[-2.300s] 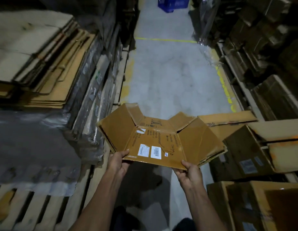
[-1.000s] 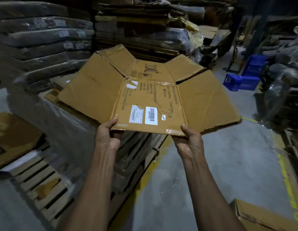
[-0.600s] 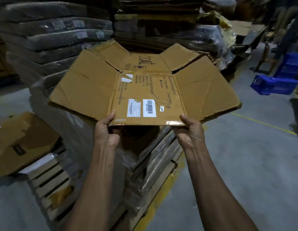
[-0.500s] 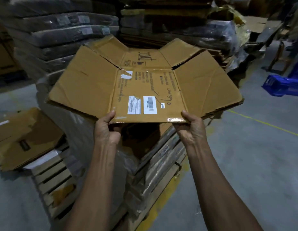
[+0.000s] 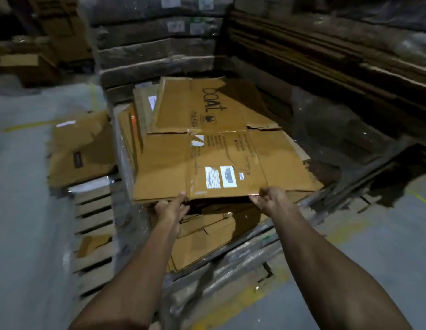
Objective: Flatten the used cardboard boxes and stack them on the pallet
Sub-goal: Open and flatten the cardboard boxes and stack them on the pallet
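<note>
Placement of flattened box (image 5: pixel 221 148) in progress. Sheet laid printed side up across stack of flattened cardboard (image 5: pixel 207 236) on wooden pallet (image 5: pixel 93 220); far flaps resting on the pile, near edge raised clear of it. Left hand (image 5: pixel 170 207) at near edge, thumb lying over the top face and fingers tucked beneath: pinch grip. Right hand (image 5: pixel 269 198) at same edge further right, fingers curled round the rim; blurred, but grip judged firm.

Observations. Far flaps partly torn and sitting unevenly, one overlapping the main panel. Sheet skewed slightly against the stack below, with overhang towards the near right. Separate crumpled box (image 5: pixel 81 148) lying on the left part of the pallet, apart from the main pile. Wrapped bundles (image 5: pixel 154 51) stacked close behind, limiting room to push forward.

Recommended handling, as judgement only:
- Lower near edge evenly, both hands together, to avoid twisting the sheet.
- Square near edge with the pile before release; overhang likely to sag or slide.
- Withdraw underside fingers before weight settles.
- Press flat along creases afterwards; raised flaps likely to spring up and unsettle later sheets.
- Keep away from the wrapped edge at near right, where film looks slippery.
</note>
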Demonstrator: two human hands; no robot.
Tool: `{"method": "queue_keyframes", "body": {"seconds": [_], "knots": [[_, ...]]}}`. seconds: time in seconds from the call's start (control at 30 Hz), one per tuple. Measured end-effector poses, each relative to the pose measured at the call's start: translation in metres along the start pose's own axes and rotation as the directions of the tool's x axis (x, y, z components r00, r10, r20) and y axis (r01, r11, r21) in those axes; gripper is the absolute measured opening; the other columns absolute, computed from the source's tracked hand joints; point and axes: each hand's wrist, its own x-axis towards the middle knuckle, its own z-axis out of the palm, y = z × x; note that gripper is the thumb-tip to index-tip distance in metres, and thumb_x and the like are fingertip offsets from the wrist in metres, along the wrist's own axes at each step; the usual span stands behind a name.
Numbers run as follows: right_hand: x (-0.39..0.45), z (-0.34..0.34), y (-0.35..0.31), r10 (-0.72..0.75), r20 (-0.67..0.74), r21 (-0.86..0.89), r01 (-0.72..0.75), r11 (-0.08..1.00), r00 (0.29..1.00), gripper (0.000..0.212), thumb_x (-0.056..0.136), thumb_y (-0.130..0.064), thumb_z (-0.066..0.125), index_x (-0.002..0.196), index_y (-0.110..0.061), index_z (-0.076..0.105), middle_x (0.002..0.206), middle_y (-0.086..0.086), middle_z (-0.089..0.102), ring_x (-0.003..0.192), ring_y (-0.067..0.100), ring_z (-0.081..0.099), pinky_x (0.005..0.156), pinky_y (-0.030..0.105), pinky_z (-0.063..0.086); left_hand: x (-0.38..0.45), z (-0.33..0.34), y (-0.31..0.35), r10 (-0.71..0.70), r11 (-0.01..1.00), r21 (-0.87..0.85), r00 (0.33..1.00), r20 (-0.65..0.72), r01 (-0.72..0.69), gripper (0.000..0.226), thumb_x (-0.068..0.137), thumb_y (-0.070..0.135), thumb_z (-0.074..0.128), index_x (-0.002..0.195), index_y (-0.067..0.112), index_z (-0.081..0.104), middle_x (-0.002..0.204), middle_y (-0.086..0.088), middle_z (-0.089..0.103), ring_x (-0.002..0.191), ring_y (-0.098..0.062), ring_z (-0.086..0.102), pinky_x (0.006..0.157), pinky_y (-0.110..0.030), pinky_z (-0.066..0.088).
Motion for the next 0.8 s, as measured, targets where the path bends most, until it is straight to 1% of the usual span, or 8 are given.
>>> {"method": "queue_keyframes", "body": {"seconds": [0.1,0.17,0.23,0.3,0.5,0.6,0.7,0.8], "knots": [[0.025,0.007,-0.010,-0.019,-0.034,-0.070,0.017,0.997,0.999,0.031,0.098,0.007,0.045,0.128,-0.002,0.051,0.115,0.021,0.068,0.096,0.035,0.069,0.075,0.052,0.061,0.016,0.014,-0.008,-0.061,0.992,-0.106,0.998,0.012,0.062,0.031,0.094,0.000,0.064,0.120,-0.008,0.051,0.117,-0.025,0.063,0.089,-0.028,0.069,0.082,-0.035,0.057],[0.026,0.014,-0.018,-0.056,-0.051,-0.109,0.050,0.993,0.997,0.025,0.099,0.006,0.046,0.123,-0.001,0.050,0.109,0.021,0.066,0.090,0.032,0.068,0.087,0.047,0.059,0.021,0.023,-0.007,-0.089,0.978,-0.188,0.996,-0.008,0.085,0.020,0.094,-0.003,0.061,0.113,-0.006,0.054,0.115,-0.024,0.064,0.087,-0.029,0.070,0.070,-0.031,0.060],[0.024,0.021,-0.028,-0.071,-0.050,-0.155,0.063,0.986,0.996,0.008,0.100,0.004,0.047,0.107,0.002,0.049,0.111,0.022,0.061,0.101,0.033,0.066,0.089,0.042,0.058,0.022,0.031,-0.007,-0.097,0.969,-0.232,0.994,-0.041,0.085,0.021,0.094,-0.006,0.060,0.114,-0.006,0.053,0.115,-0.022,0.064,0.086,-0.030,0.071,0.059,-0.028,0.060],[0.022,0.026,-0.037,-0.099,-0.080,-0.184,0.083,0.979,0.992,0.010,0.100,0.005,0.048,0.093,0.000,0.045,0.115,0.024,0.060,0.106,0.034,0.065,0.092,0.044,0.057,0.021,0.039,-0.005,-0.096,0.966,-0.246,0.993,-0.062,0.078,0.020,0.094,-0.007,0.060,0.113,-0.007,0.054,0.112,-0.020,0.065,0.082,-0.029,0.071,0.055,-0.025,0.059],[0.035,0.044,-0.058,-0.189,-0.001,-0.270,0.182,0.945,0.982,0.021,0.099,0.001,0.055,0.118,-0.001,0.047,0.115,0.019,0.063,0.100,0.033,0.070,0.073,0.036,0.063,0.029,0.060,0.003,-0.068,0.955,-0.296,0.992,-0.108,0.034,0.004,0.094,-0.005,0.060,0.098,-0.004,0.060,0.103,-0.021,0.068,0.079,-0.027,0.073,0.057,-0.022,0.058],[0.046,0.049,-0.062,-0.239,0.020,-0.354,0.230,0.907,0.971,0.017,0.099,-0.007,0.060,0.111,0.003,0.053,0.107,0.021,0.067,0.088,0.031,0.074,0.074,0.037,0.064,0.035,0.068,0.002,-0.061,0.962,-0.271,0.990,-0.126,0.025,0.009,0.095,-0.003,0.061,0.104,-0.006,0.062,0.102,-0.023,0.069,0.078,-0.025,0.073,0.058,-0.022,0.059],[0.059,0.048,-0.055,-0.232,-0.034,-0.450,0.193,0.872,0.972,0.036,0.100,-0.018,0.061,0.114,0.015,0.057,0.095,0.028,0.071,0.083,0.033,0.075,0.076,0.039,0.063,0.040,0.072,0.000,-0.099,0.983,-0.168,0.987,-0.130,0.077,0.018,0.097,0.003,0.060,0.113,-0.006,0.062,0.105,-0.026,0.069,0.074,-0.024,0.072,0.059,-0.024,0.060],[0.071,0.045,-0.053,-0.312,-0.064,-0.555,0.226,0.801,0.948,0.030,0.100,-0.023,0.062,0.108,0.005,0.062,0.080,0.017,0.072,0.068,0.023,0.075,0.068,0.034,0.063,0.037,0.068,0.002,-0.099,0.993,-0.073,0.991,-0.090,0.092,0.017,0.099,0.007,0.059,0.114,-0.002,0.062,0.105,-0.024,0.071,0.075,-0.024,0.073,0.058,-0.025,0.060]]}}
